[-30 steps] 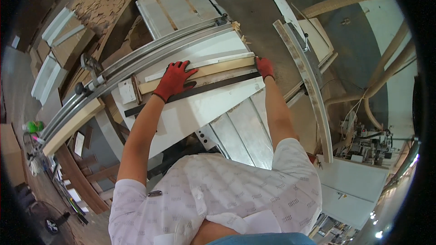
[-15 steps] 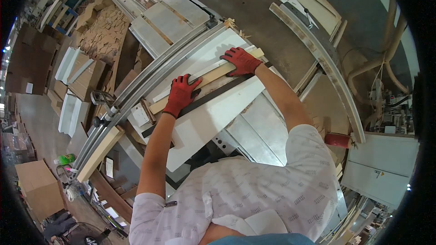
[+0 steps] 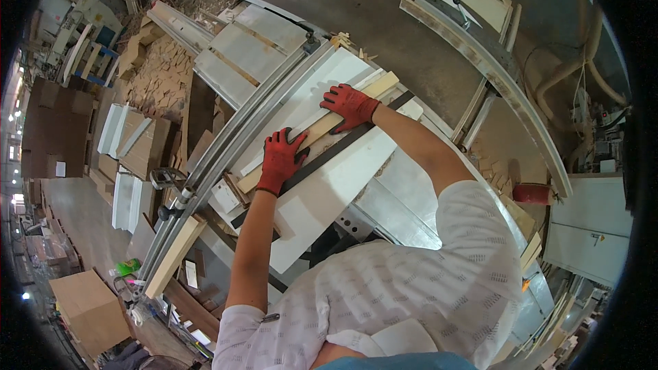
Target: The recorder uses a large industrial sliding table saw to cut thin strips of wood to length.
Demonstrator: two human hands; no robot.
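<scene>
A long pale wooden strip [image 3: 319, 131] lies slantwise across a white panel [image 3: 329, 192] on the machine table. My left hand [image 3: 279, 161], in a red glove with dark fingertips, grips the strip towards its near left end, fingers over the top and thumb to the right. My right hand [image 3: 349, 106], gloved alike, holds it farther up, short of its far right end. The undersides of both hands are hidden. A dark narrow bar [image 3: 329, 157] runs alongside the strip on my side of it. By the strip's near end sits a small white-topped block [image 3: 225, 196].
Long metal rails [image 3: 236, 113] with a clamp [image 3: 166, 178] pass to the left. Beyond them are a heap of wood offcuts [image 3: 161, 62] and cardboard boxes [image 3: 89, 305]. A long curved-looking beam [image 3: 493, 82] stands to the right, near a red container [image 3: 532, 194] and a pale cabinet [image 3: 586, 229].
The whole view has turned and shifted slightly. My right hand sits a little farther from the strip's far end, closer to my left hand, which keeps about the same place on the strip.
</scene>
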